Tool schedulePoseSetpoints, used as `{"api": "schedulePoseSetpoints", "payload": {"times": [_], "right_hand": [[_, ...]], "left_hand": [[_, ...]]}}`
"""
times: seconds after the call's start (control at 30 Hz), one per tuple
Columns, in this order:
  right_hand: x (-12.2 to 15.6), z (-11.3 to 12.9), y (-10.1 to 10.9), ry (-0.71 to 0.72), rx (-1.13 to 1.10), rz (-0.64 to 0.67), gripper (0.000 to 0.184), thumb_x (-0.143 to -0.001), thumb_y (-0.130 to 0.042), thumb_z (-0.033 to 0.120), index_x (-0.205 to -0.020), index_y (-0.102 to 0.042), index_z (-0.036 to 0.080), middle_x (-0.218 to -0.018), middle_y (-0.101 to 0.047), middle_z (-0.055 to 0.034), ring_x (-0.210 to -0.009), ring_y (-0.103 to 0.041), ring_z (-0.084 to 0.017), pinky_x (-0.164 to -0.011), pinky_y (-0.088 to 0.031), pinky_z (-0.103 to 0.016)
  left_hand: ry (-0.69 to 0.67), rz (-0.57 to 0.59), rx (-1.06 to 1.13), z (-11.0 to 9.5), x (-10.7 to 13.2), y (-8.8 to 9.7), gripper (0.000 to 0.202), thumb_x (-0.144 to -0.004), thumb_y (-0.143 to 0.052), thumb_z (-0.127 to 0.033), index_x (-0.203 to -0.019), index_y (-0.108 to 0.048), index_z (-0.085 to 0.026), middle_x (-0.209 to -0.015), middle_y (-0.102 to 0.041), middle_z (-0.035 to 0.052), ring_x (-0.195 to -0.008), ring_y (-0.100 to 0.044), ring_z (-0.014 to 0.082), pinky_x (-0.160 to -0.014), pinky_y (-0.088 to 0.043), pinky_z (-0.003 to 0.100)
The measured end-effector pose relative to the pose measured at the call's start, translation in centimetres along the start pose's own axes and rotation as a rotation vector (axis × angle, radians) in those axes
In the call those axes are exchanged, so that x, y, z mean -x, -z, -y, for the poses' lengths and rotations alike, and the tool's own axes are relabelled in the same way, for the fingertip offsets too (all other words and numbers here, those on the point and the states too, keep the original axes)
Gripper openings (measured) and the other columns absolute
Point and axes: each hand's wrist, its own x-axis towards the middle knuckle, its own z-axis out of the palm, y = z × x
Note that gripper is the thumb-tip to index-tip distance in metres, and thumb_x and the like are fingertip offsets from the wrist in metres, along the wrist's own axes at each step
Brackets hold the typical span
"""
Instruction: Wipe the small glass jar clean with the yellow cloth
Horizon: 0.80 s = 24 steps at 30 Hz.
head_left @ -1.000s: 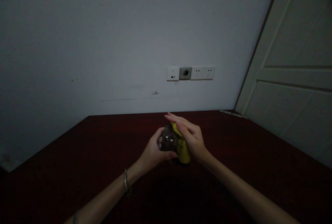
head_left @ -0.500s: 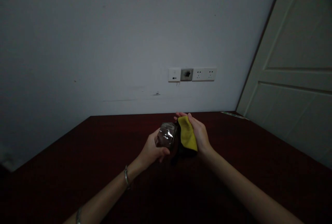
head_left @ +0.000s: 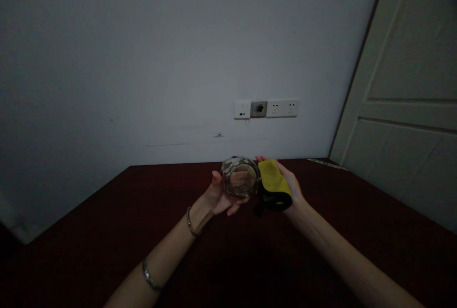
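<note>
My left hand (head_left: 218,199) holds a small, round, faceted glass dish (head_left: 242,179) from below and the left, thumb at its side. The dish is clear and tilted, and my fingers show through it. In my right hand (head_left: 293,188) is a folded cleaning cloth (head_left: 274,177), yellow on one face with black edging and a dark other side. The cloth lies at the right rim of the dish, seemingly touching it. Most of my right fingers are hidden behind the cloth. Both hands are above the dark red table (head_left: 171,184).
Behind the table rises a pale wall (head_left: 178,60) with a row of sockets and switches (head_left: 266,109). A panelled white door (head_left: 403,108) stands at the right. A thin flat strip (head_left: 326,163) lies near the table's back right corner.
My left hand has turned the dish so its round face shows towards me. Both hands and the cloth sit slightly further right, and the camera view has shifted a little.
</note>
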Motion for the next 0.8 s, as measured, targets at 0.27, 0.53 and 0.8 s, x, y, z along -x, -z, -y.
{"api": "schedulePoseSetpoints", "payload": {"times": [0.27, 0.53, 0.8], "right_hand": [[-0.3, 2.2, 0.5, 0.097, 0.122, 0.068, 0.034, -0.082, -0.049, 0.045, -0.101, -0.064, 0.022, -0.115, -0.065, -0.0058, -0.094, -0.066, -0.023, -0.078, -0.055, -0.039], [2.8, 4.0, -2.2, 0.212, 0.230, 0.099, 0.038, -0.085, -0.048, 0.043, -0.105, -0.065, 0.016, -0.115, -0.065, -0.0100, -0.102, -0.063, -0.024, -0.086, -0.051, -0.036], [4.9, 3.8, -3.8, 0.773, 0.861, 0.400, 0.027, -0.088, -0.046, 0.025, -0.107, -0.065, 0.022, -0.117, -0.063, -0.0059, -0.114, -0.056, -0.022, -0.100, -0.042, -0.044]], "left_hand": [[0.064, 0.020, 0.042, 0.2, -1.8, 2.8, 0.102, -0.042, -0.040, -0.091, -0.100, -0.059, -0.009, -0.080, -0.058, 0.0103, -0.041, -0.032, 0.0034, -0.026, -0.025, 0.016], [0.147, 0.043, 0.148, 2.2, -1.6, 3.6, 0.096, -0.044, -0.051, -0.085, -0.100, -0.061, -0.008, -0.079, -0.062, 0.0112, -0.043, -0.044, 0.0073, -0.030, -0.032, 0.018], [0.238, 0.072, 0.174, 4.6, -0.8, 3.5, 0.082, -0.047, -0.058, -0.079, -0.092, -0.062, -0.011, -0.070, -0.064, 0.0077, -0.046, -0.055, 0.0129, -0.032, -0.042, 0.020]]}}
